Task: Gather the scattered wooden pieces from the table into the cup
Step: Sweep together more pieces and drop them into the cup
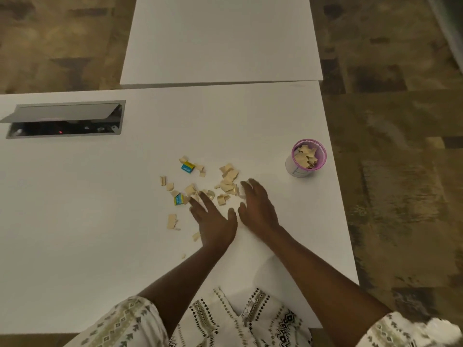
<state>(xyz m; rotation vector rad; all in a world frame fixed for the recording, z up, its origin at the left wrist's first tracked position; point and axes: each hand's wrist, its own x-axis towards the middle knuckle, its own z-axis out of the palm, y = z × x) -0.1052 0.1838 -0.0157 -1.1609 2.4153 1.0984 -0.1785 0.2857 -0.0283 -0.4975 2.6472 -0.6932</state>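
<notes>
Several pale wooden pieces [229, 180] lie scattered on the white table [87, 196], a few with blue and yellow faces [188, 167]. My left hand [213, 219] rests flat on the table with fingers spread, its fingertips touching pieces near a blue one [178, 199]. My right hand [258, 206] lies flat beside it, fingers reaching the pile's right edge. Both hands hold nothing. A pink-rimmed cup [306, 159] stands to the right near the table edge, with several wooden pieces inside it.
An open cable hatch [66, 120] with a raised grey lid is sunk into the table at far left. A second white table [220, 38] adjoins at the back. The table's right edge [343, 209] runs close past the cup; carpet lies beyond.
</notes>
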